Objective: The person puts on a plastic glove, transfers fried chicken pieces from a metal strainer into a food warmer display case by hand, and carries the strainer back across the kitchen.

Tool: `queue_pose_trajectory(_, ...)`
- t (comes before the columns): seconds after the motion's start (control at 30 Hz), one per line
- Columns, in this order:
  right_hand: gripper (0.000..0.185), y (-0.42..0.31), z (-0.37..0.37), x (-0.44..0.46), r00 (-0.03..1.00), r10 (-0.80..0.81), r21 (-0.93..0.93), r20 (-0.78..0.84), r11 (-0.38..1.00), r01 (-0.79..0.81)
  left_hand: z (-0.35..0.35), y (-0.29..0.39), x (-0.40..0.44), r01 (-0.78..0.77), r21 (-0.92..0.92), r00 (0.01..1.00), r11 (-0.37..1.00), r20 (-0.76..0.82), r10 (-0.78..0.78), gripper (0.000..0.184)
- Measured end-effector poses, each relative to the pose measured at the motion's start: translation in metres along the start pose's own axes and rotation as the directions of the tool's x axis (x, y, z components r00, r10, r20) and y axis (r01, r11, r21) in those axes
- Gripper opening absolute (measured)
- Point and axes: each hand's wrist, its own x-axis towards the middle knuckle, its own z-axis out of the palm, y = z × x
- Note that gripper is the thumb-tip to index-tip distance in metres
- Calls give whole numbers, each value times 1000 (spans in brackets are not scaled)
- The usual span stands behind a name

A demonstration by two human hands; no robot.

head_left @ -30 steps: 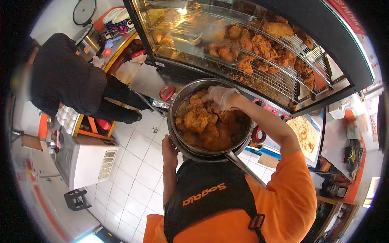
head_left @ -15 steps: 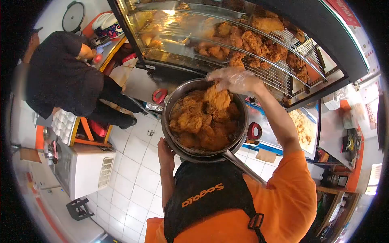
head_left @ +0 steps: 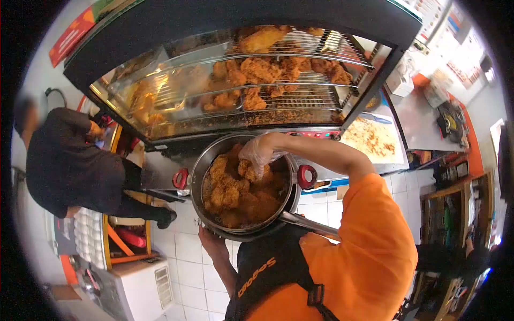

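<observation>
My right hand [head_left: 259,151], in a clear plastic glove, reaches down into a wide metal pan [head_left: 198,187]. Its fingers are closed round a piece of fried chicken [head_left: 249,169]. More browned, crumbed chicken pieces [head_left: 222,184] fill the pan around it. My left hand [head_left: 213,246] grips the pan low on its near left side, with the fingertips partly hidden under it. A long metal handle [head_left: 308,221] points from the pan toward my orange sleeve. Beneath the pan, a darker rounded vessel [head_left: 289,206] shows in part.
Ahead stands a glass display warmer [head_left: 214,128] with fried chicken on wire racks [head_left: 316,99]. Red-handled cookware [head_left: 307,176] lies behind the pan. A tray of crumbs [head_left: 375,140] sits at the right. A person in dark clothes [head_left: 80,160] works at the left, near egg trays [head_left: 88,235].
My view has turned, bringing the warmer more squarely ahead. My right hand has moved from the pan's far right rim down among the chicken pieces. My left hand still supports the pan.
</observation>
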Motion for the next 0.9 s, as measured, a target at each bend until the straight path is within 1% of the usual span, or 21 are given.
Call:
queue_pose_trajectory(0.03,68,9,5,-3,998,68,27,17,997,-69,-5,-3,3,1,9,1000,1000,-14,-1,45)
queue_pose_trajectory(0.1,68,-15,-14,-27,979,193,75,61,977,-198,-6,-5,8,-2,24,999,1000,-51,3,47)
queue_pose_trajectory(0.2,67,-26,-20,-54,927,349,229,-139,922,-313,9,7,3,98,-29,994,995,-43,-99,49)
queue_pose_trajectory(0.23,67,-23,-20,-63,902,343,277,-260,922,-271,8,7,3,101,-27,994,995,-32,-102,49)
queue_pose_trajectory(0.3,66,-23,-24,-84,808,332,350,-486,922,-168,4,8,3,105,-27,994,994,-14,-106,49)
queue_pose_trajectory(0.33,68,-33,-25,-100,697,413,548,-586,836,-35,4,7,4,89,-16,996,996,-19,-89,50)
queue_pose_trajectory(0.4,74,-62,-54,-134,565,608,735,-558,678,-3,7,6,3,57,7,998,998,-28,-57,52)
queue_pose_trajectory(0.43,57,-64,-61,-146,498,581,724,-644,674,149,3,5,6,66,-2,998,998,-24,-66,51)
queue_pose_trajectory(0.47,53,-43,-66,-151,382,615,695,-689,711,109,-4,3,9,76,-12,997,997,-19,-76,51)
queue_pose_trajectory(0.5,52,-43,-74,-165,306,661,729,-685,625,279,-4,4,9,84,-24,996,996,-13,-85,51)
queue_pose_trajectory(0.53,51,-44,-82,-179,227,702,712,-675,538,451,-5,2,7,58,5,998,998,-17,-58,52)
queue_pose_trajectory(0.57,50,-52,-92,-192,127,719,658,-683,531,534,2,4,1,31,34,999,999,-19,-31,52)
queue_pose_trajectory(0.6,48,-35,-94,-206,28,710,602,-703,574,555,5,6,-2,4,63,1000,998,-21,-2,53)
queue_pose_trajectory(0.63,48,-25,-99,-221,-29,724,597,-689,591,542,3,6,-1,41,44,999,998,-25,-40,54)
queue_pose_trajectory(0.7,33,-14,-108,-246,-86,760,561,-644,546,622,-1,6,4,112,-1,993,994,-28,-112,56)
queue_pose_trajectory(0.77,43,14,-112,-268,-111,765,526,-635,533,663,-5,4,5,108,3,994,994,-11,-108,57)
queue_pose_trajectory(0.8,45,78,-108,-293,-179,618,573,-765,781,247,-6,4,5,107,6,994,994,-5,-107,57)
queue_pose_trajectory(0.83,51,46,-123,-295,-119,656,639,-745,653,-407,-6,3,5,101,10,995,995,-9,-101,57)
queue_pose_trajectory(0.87,56,11,-139,-297,-58,690,350,-721,291,-891,-6,3,5,97,17,995,995,-12,-97,56)
queue_pose_trajectory(0.9,59,64,-140,-307,-105,555,283,-825,245,-927,-5,3,5,96,26,995,995,-14,-95,56)
